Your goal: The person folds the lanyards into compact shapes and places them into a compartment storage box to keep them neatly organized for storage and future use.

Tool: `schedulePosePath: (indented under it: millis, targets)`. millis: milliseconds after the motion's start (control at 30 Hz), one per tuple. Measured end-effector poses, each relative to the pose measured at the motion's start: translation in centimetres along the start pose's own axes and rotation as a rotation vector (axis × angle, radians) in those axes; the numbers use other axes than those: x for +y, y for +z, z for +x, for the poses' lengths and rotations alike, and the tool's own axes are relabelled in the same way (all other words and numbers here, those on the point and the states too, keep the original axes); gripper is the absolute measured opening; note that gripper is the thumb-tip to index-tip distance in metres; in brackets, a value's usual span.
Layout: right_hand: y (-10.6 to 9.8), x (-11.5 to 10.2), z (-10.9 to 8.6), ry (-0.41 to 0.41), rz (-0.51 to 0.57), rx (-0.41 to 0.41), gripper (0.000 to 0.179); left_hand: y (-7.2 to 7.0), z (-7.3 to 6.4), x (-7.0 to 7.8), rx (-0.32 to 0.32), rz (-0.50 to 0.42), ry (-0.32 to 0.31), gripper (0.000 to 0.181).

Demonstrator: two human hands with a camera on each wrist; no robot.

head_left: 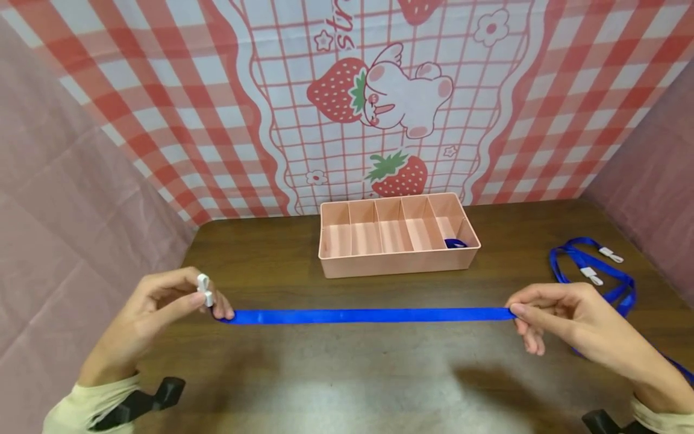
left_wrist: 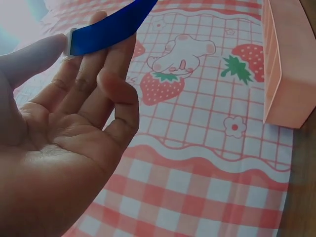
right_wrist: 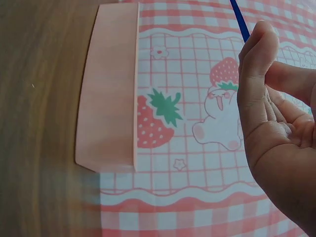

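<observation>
A blue lanyard (head_left: pixel 368 316) is stretched level between the two hands, in front of the organizer box. My left hand (head_left: pixel 162 307) pinches its end at the white plastic clip (head_left: pixel 204 290), thumb against the clip. In the left wrist view the blue strap (left_wrist: pixel 106 37) runs across the fingers from that clip. My right hand (head_left: pixel 575 319) pinches the strap between thumb and forefinger at the other end. The right wrist view shows only a thin piece of the strap (right_wrist: pixel 240 19) above the right hand (right_wrist: pixel 276 108).
A pink divided box (head_left: pixel 398 265) stands at the table's back, a rolled blue strap (head_left: pixel 455 243) in its right compartment. More blue lanyards (head_left: pixel 609 271) with white clips lie at the right, partly behind the right hand. A strawberry-print cloth (head_left: pixel 379 150) hangs behind the brown table (head_left: pixel 347 374).
</observation>
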State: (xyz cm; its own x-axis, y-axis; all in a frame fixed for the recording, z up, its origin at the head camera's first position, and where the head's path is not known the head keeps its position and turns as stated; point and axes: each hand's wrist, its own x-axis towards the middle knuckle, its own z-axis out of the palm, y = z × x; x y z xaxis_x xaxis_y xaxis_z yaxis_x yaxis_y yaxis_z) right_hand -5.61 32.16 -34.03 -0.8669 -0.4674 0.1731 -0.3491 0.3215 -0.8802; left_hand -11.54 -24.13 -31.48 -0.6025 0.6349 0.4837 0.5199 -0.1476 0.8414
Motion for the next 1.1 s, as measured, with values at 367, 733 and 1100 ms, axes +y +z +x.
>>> schedulePosePath:
  millis: [367,733,1100]
  targets:
    - [0.3,-1.6,0.5,-0.053,-0.084,0.027,0.025,1.7,1.9,1.1,-0.061,0.051,-0.057,0.033]
    - [2.5,-4.1,3.1,-0.136,-0.056,-0.066,0.027,5.2,5.4,1.8,-0.147,0.222,0.003,0.031]
    - [3.9,-6.3,5.0,-0.194,-0.044,-0.101,0.026,8.6,8.2,1.9,-0.202,0.305,0.082,0.023]
